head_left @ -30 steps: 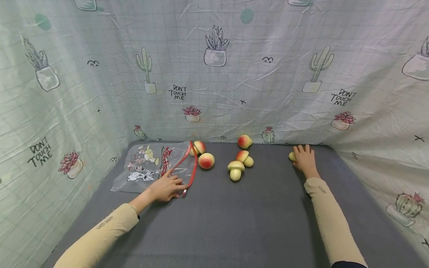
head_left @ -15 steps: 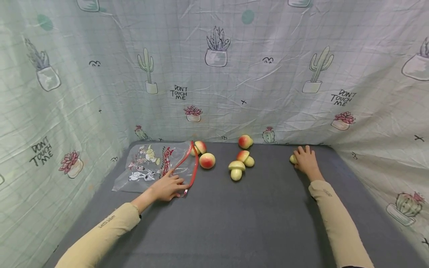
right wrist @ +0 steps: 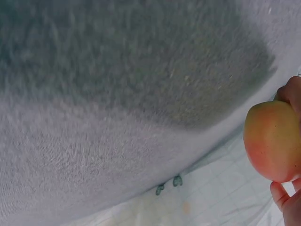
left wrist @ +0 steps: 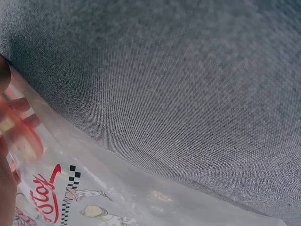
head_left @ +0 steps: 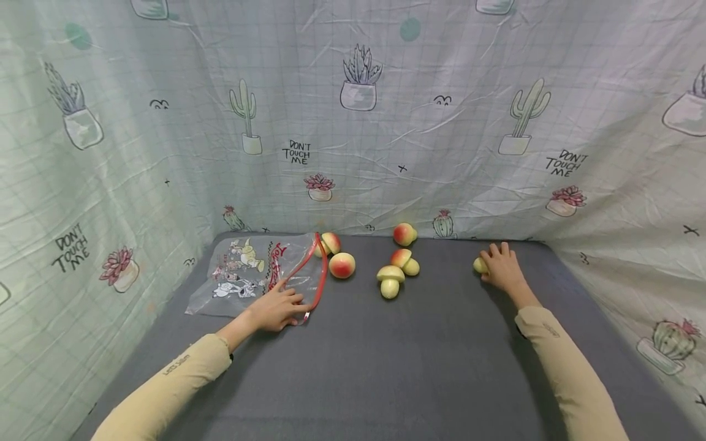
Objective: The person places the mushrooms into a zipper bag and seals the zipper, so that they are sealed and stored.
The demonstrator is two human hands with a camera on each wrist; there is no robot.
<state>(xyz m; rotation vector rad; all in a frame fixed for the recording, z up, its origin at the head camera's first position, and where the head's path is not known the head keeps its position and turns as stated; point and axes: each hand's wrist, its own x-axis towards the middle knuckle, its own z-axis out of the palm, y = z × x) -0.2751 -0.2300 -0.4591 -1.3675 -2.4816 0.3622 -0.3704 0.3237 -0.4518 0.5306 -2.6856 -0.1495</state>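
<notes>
My left hand (head_left: 278,308) pinches the red-edged mouth of a clear plastic drawstring bag (head_left: 237,278) with cartoon prints, lying flat at the left. Some fingers (left wrist: 21,113) show through the bag's film in the left wrist view. At the far right, my right hand (head_left: 503,267) holds a toy mushroom (head_left: 480,265) from above. In the right wrist view its yellow-and-red rounded cap (right wrist: 273,141) sits between thumb and fingers; the rest is hidden.
Between the hands lie several toy mushrooms: a pale yellow one (head_left: 390,282), red-and-yellow ones (head_left: 405,234) beside and behind it, and one (head_left: 342,265) near the bag's mouth. A printed curtain (head_left: 386,153) borders the grey table (head_left: 386,373) at the back and sides.
My right hand has shifted slightly, its wrist and forearm swinging to the right and more of the mushroom now showing. The left hand and bag stay in place; the head view drifts slightly.
</notes>
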